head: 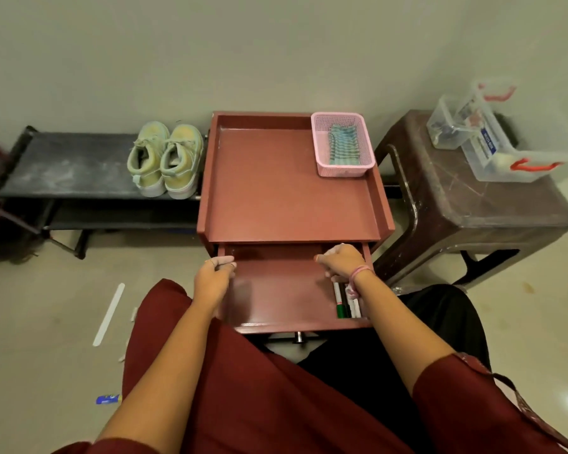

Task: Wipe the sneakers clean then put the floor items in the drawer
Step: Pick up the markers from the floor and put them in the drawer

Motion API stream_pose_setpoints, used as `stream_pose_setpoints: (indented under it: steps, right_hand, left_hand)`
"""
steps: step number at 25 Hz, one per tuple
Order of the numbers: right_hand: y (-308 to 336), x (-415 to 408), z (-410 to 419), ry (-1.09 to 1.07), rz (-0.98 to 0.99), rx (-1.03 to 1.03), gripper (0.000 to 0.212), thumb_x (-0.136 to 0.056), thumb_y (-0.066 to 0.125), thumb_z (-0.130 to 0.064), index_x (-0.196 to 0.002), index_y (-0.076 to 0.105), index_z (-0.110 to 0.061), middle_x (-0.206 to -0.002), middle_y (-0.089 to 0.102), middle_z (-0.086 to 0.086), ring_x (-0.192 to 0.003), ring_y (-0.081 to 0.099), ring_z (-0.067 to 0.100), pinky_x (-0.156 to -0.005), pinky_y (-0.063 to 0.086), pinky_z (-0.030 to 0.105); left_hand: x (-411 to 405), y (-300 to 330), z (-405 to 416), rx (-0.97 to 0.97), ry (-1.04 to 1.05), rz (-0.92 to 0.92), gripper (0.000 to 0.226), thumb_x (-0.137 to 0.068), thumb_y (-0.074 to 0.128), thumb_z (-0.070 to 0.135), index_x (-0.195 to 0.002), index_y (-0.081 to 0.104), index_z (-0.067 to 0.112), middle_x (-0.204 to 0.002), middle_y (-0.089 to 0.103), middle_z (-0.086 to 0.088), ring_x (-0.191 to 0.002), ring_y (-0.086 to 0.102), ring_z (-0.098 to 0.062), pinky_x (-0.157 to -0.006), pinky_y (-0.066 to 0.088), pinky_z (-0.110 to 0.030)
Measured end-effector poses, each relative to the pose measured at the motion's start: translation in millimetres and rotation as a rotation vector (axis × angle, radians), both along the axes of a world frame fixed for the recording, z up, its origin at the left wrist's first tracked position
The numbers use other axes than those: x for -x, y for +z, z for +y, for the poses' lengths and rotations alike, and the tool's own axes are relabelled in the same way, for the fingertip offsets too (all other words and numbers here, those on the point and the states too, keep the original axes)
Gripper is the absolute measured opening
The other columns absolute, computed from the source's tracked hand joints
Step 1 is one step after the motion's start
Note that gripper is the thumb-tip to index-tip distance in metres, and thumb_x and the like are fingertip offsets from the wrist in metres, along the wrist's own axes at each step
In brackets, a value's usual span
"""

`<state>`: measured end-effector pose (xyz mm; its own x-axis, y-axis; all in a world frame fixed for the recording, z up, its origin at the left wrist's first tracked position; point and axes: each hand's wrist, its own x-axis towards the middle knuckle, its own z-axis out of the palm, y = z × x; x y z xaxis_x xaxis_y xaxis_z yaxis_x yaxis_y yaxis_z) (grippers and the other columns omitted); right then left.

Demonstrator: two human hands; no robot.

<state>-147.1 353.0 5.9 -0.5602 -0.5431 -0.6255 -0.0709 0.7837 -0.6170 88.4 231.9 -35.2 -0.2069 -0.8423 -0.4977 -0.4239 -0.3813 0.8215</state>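
Floor items come first at the left of the frame: a flat white strip (109,314) and, lower down, a small blue tube (109,399), both likely light and best pinched by their long sides. The sneakers (164,158) sit on the black rack (63,165), upper left (soft, easy to lift by the heels). At centre the left hand (214,278) grips the open drawer (276,290) by its left wall; the right hand (340,262), fingers curled, reaches in over the markers (343,304), though whether it holds one I cannot tell.
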Motion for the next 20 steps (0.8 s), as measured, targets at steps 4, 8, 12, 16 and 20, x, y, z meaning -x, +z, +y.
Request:
stream_pose_setpoints:
  steps: [4,8,12,16,20]
  right_hand:
    - [38,-50,-38,0.099,-0.014,0.129,0.028,-0.082,0.067,-0.021,-0.058,0.054,-0.015,-0.059,0.056,0.007,-0.05,0.053,0.018,-0.047,0.043,0.022]
    - [67,-110,-82,0.229,-0.015,0.214,0.027,-0.085,0.066,-0.02,-0.062,0.052,-0.016,-0.063,0.058,0.003,-0.051,0.054,0.013,-0.047,0.043,0.021]
    - [78,-172,-125,0.383,-0.031,0.261,0.028,-0.085,0.067,-0.023,-0.062,0.053,-0.014,-0.068,0.059,0.005,-0.057,0.056,0.014,-0.048,0.044,0.02]
    - [70,-234,-165,0.518,-0.059,0.262,0.036,-0.085,0.067,-0.024,-0.055,0.05,-0.015,-0.058,0.055,0.002,-0.054,0.054,0.015,-0.047,0.042,0.022]
    - [44,-293,-201,0.62,-0.052,0.214,0.033,-0.084,0.067,-0.025,-0.056,0.052,-0.018,-0.059,0.056,-0.001,-0.055,0.057,0.012,-0.052,0.045,0.023]
  left_hand:
    - [-37,27,-23,0.098,0.074,0.052,0.018,-0.091,0.059,0.018,-0.108,0.066,0.018,-0.095,0.068,0.002,-0.093,0.065,-0.014,-0.089,0.049,-0.033]
    - [-90,42,-50,0.178,0.203,0.082,0.018,-0.091,0.059,0.017,-0.107,0.066,0.017,-0.095,0.069,-0.001,-0.09,0.064,-0.014,-0.079,0.047,-0.029]
    - [-165,40,-73,0.23,0.389,0.048,0.016,-0.091,0.058,0.016,-0.104,0.066,0.017,-0.093,0.068,-0.001,-0.091,0.064,-0.016,-0.079,0.048,-0.03]
    - [-239,12,-82,0.18,0.547,-0.002,0.019,-0.091,0.056,0.011,-0.106,0.067,0.012,-0.097,0.067,-0.005,-0.092,0.063,-0.019,-0.082,0.047,-0.029]
    - [-298,-38,-80,0.082,0.653,-0.052,0.02,-0.09,0.054,0.007,-0.103,0.068,0.008,-0.104,0.069,-0.013,-0.094,0.064,-0.028,-0.087,0.049,-0.034]
